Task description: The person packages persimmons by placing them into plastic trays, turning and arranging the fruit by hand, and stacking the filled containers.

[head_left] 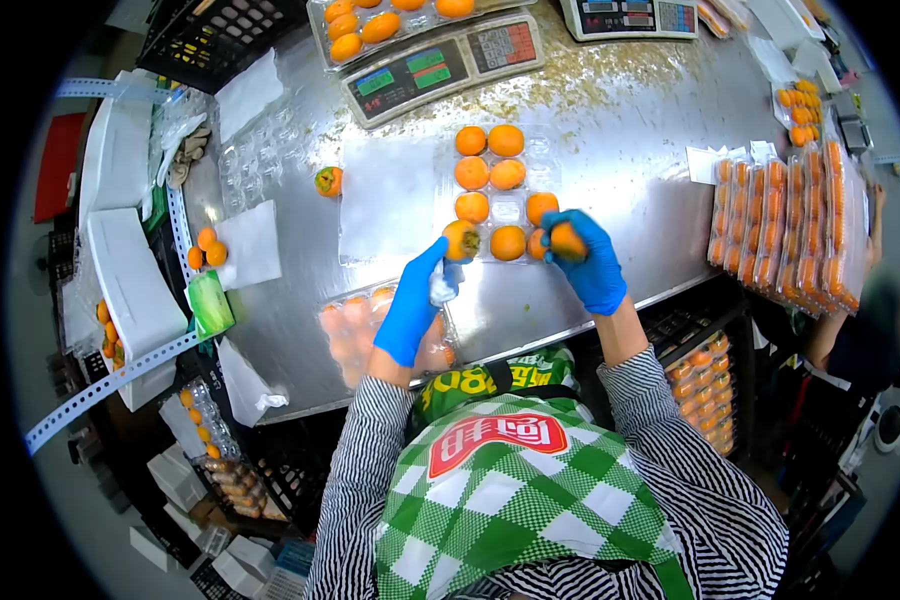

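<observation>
A clear plastic tray (508,209) lies on the metal table, with orange persimmons (472,173) in several of its cups. My left hand (411,304), in a blue glove, holds a persimmon (461,240) by its fingertips at the tray's lower left corner; a crumpled white wipe (442,285) is in its palm. At the tray's lower right, my right hand (592,264), also gloved in blue, grips another persimmon (568,242), slightly blurred. Part of one more persimmon shows beside its fingers. A filled, covered pack (355,334) lies partly behind my left hand.
Scales (448,68) stand at the back, one bearing a filled tray. Stacked filled packs (785,225) stand at the right. A lone persimmon (328,181) lies left of white paper (385,200). Black crate (210,45) at back left. Another person's arm (826,338) shows at far right.
</observation>
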Demonstrator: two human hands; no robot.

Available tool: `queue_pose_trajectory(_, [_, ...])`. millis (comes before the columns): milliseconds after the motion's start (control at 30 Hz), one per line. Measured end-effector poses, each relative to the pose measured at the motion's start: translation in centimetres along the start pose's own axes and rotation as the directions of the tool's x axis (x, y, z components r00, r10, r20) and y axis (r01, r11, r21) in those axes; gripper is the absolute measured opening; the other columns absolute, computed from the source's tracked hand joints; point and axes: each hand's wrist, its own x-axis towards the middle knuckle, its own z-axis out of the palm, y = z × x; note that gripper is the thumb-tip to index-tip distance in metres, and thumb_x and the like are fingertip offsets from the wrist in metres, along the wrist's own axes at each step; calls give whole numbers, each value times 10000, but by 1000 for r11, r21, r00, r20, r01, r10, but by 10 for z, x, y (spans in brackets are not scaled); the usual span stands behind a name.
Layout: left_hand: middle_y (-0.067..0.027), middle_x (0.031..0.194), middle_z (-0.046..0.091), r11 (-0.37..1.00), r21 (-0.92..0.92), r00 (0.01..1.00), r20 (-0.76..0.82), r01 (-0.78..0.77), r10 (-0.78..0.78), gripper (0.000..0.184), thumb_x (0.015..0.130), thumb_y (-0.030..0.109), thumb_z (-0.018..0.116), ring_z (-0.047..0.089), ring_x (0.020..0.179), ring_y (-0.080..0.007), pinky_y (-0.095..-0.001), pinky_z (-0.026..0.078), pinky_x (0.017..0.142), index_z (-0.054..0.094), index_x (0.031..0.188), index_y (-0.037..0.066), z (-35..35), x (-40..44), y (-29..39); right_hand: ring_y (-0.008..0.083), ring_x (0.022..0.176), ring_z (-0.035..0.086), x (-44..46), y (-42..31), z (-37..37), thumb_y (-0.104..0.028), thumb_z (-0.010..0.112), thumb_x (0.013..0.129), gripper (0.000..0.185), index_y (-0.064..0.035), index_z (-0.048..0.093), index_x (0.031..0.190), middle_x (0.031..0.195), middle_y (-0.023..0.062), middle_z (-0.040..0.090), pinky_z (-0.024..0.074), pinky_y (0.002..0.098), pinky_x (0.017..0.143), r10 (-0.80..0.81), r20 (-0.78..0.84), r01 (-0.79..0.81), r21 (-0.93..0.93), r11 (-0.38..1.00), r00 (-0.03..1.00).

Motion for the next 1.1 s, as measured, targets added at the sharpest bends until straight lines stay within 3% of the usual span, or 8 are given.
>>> queue_pose_trajectory(33, [-126, 971, 613, 958, -278, 996, 62, 73, -57, 411, 895, 312, 568, 534, 633, -106, -214, 436, 529, 523, 1178, 18, -1, -7, 1, 145, 859, 566, 1, 7, -5, -170, 586, 849, 413, -59, 517, 1241, 1077, 47, 560, 476, 254, 700, 44, 27, -40, -137, 990, 999])
queue_pose_trajectory(200, [-194, 964, 608, 926, -374, 988, 152, 45, 13, 460, 889, 265, 572, 503, 583, -114, -212, 418, 548, 484, 1224, -37, 35, -38, 5, 109, 882, 558, -9, 19, 43, -177, 681, 808, 491, -154, 531, 1275, 1060, 43, 571, 464, 256, 756, 140, 71, -91, -468, 879, 988])
queue_pose_trajectory(300, [-167, 1011, 606, 976, 133, 981, 107, -173, 159, 495, 867, 195, 604, 533, 650, -101, -225, 439, 587, 454, 1291, -13, 30, -37, 0, 147, 1020, 548, -2, 41, 44, -177, 714, 779, 547, -134, 515, 1287, 1129, 68, 572, 454, 281, 872, -166, 220, 269, -615, 741, 961])
queue_pose_trajectory(333, [-128, 1092, 593, 957, 214, 979, 94, -196, 180, 551, 839, 139, 635, 567, 813, -99, -227, 459, 661, 429, 1335, 17, 31, -40, 1, 179, 1134, 506, 1, 40, 41, -146, 734, 755, 583, -127, 506, 1291, 1210, 82, 555, 412, 309, 966, -111, 217, 225, -628, 745, 970])
queue_pose_trajectory(533, [-93, 1219, 539, 854, 404, 943, 86, -327, 321, 569, 807, 92, 663, 513, 1071, -124, -212, 447, 816, 447, 1331, 36, 55, -68, 20, 183, 1181, 484, 1, 32, 41, -88, 740, 735, 604, -91, 498, 1288, 1310, 76, 505, 399, 318, 1000, -135, 362, 334, -572, 749, 922])
queue_pose_trajectory(833, [-69, 1126, 589, 784, 562, 940, -37, -262, 340, 475, 777, 89, 697, 546, 1007, -118, -249, 446, 867, 540, 1221, 23, 66, -82, 25, 149, 1138, 495, -9, 34, 47, -52, 727, 736, 651, -93, 460, 1328, 1331, 64, 489, 414, 289, 964, -101, 370, 291, -504, 813, 924])
queue_pose_trajectory(933, [-86, 1151, 586, 569, 670, 795, 52, -477, 605, 493, 752, 71, 721, 543, 1069, -163, -284, 434, 922, 540, 1209, 26, 67, -86, 21, 126, 1082, 507, -11, 26, 51, -61, 707, 756, 666, -105, 429, 1360, 1307, 43, 505, 430, 271, 918, -42, 349, 233, -528, 817, 936])
queue_pose_trajectory(1100, [-111, 1266, 529, 370, 747, 709, 187, -552, 680, 568, 752, 51, 712, 507, 1162, -217, -331, 396, 996, 490, 1276, 47, 62, -94, 18, 121, 1035, 530, -8, 30, 48, -100, 675, 793, 658, -109, 389, 1384, 1267, 40, 521, 469, 252, 840, 234, 294, -86, -442, 893, 927])
